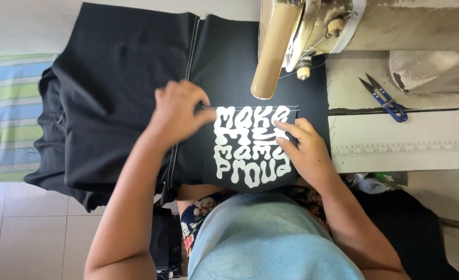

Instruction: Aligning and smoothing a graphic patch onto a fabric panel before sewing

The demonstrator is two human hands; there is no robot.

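A black garment (pixel 115 93) with white topstitching lies spread on the sewing table. On it sits a black pocket-shaped patch (pixel 250 148) with bubbly white lettering. My left hand (pixel 177 111) pinches the patch's upper left corner. Flat on the patch's right side rests my right hand (pixel 302 148), its fingertips pressing near the upper right of the lettering. The sewing machine head (pixel 302 31) hangs just above the patch's top edge, and the needle area is hidden behind a tan cylindrical part (pixel 271 57).
Blue-handled thread snips (pixel 387 98) lie on the white table (pixel 395 150) to the right of the machine. A striped cloth (pixel 9 114) covers the far left. Dark fabric hangs off the table's front edge by my lap.
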